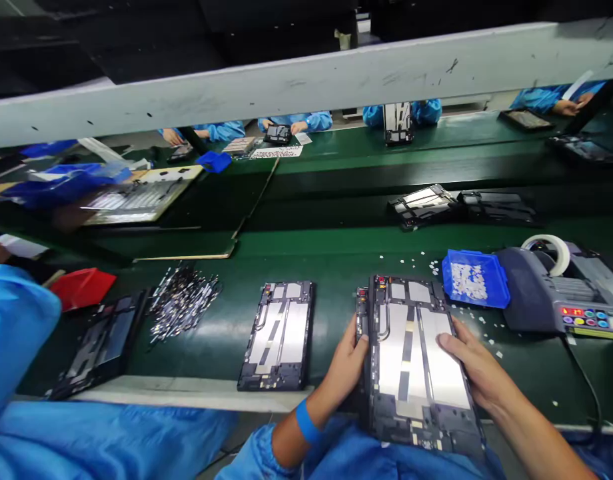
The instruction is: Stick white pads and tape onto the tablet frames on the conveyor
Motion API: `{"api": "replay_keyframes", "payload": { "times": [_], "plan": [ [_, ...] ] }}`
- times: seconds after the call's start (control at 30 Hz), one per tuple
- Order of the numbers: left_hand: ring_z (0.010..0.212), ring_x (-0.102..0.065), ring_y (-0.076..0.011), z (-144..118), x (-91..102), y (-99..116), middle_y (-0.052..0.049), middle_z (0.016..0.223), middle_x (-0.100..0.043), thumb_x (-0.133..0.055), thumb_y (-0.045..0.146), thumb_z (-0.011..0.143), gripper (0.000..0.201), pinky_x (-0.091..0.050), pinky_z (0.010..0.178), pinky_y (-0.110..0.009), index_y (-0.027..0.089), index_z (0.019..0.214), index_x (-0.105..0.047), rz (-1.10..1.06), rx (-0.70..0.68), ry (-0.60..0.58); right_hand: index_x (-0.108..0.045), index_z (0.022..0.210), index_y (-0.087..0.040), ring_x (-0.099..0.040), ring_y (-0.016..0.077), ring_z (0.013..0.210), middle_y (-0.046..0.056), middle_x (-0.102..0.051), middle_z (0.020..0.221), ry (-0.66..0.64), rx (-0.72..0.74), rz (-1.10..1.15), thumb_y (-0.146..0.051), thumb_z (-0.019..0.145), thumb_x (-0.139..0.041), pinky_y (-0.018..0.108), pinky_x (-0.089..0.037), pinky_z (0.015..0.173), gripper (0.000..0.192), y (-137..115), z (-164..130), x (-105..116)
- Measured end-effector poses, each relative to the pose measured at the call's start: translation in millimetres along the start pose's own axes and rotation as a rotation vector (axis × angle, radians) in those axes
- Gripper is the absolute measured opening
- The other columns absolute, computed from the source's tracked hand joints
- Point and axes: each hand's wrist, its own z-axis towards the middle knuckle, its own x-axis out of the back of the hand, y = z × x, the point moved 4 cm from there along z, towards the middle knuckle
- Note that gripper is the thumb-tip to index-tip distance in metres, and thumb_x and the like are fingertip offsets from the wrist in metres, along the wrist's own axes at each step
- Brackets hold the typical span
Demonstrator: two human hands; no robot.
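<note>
At the front edge of the bench I hold what looks like a small stack of opened tablets, their batteries and boards exposed. My right hand (474,367) grips the right edge of the top tablet (394,353), its thumb resting on the silver battery. On the other side, my left hand (347,360) has its fingers closed round the left edge of another tablet (361,313) that shows from under the top one. Most of that lower tablet is hidden. To the left, one more opened tablet (276,337) lies face down on the green bench.
A blue tray (475,279) of small white pieces stands beside a tape dispenser (531,293). Small metallic parts (183,301) lie heaped at left, near a red bin (83,288). Tablets (426,203) rest on the conveyor. Co-workers in blue sleeves (319,121) work opposite, beneath a white beam (306,83).
</note>
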Motion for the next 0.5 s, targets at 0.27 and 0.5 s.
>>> {"api": "replay_keyframes", "payload": {
  "times": [0.27,0.5],
  "plan": [
    [0.134,-0.054,-0.0277,-0.3,12.8,-20.8,-0.011,0.132,-0.059,-0.032,0.072,0.103,0.07,-0.037,0.125,-0.042,0.023,0.141,-0.065,0.173,0.008,0.066,-0.042,0.158,-0.039,-0.051,0.033,0.147,0.004,-0.051,0.162,0.028,0.185,-0.229,-0.057,0.079,-0.075,0.054,-0.041,0.123,0.087,6.7,18.1,-6.8],
    [0.156,-0.034,-0.0296,-12.2,16.9,-30.0,-0.01,0.162,-0.048,-0.033,0.072,0.103,0.074,-0.018,0.135,-0.045,0.023,0.153,-0.056,0.16,0.017,0.098,-0.066,0.14,-0.048,-0.052,0.0405,0.144,0.001,-0.064,0.147,0.038,0.346,-0.779,-0.065,0.079,-0.067,0.061,-0.042,0.121,0.063,4.7,26.9,15.1]
  ]
}}
